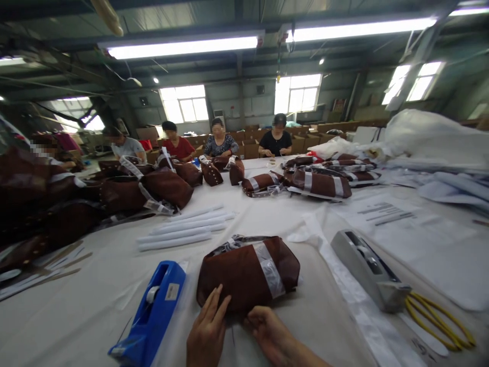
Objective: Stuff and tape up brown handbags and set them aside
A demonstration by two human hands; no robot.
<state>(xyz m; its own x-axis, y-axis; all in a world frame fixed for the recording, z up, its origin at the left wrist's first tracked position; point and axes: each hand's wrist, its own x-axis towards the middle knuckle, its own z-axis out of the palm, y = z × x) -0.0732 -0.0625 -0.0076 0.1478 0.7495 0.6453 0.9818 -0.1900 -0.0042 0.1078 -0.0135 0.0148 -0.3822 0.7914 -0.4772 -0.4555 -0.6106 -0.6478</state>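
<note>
A brown leather bag (233, 275) lies on the white-covered table right in front of me, a strip of whitish wrapping around its right part. Its strap, covered in clear plastic, is bunched along the far side. My left hand (208, 326) rests on the bag's near left face, fingers stretched out. At the bag's near lower edge, my right hand (267, 329) has its fingers curled in; whatever they pinch is hidden. A blue tape dispenser (158, 306) stands left of my hands. To the right is a grey tape dispenser (369, 270), with yellow-handled scissors (439, 321) beside it.
Brown bags are piled at the left (126, 196), and more wrapped bags (319, 182) lie further back. Several white paper rolls (179, 232) sit beyond the blue dispenser. White sheets (428, 239) and plastic (431, 132) cover the right. Several people work along the far side.
</note>
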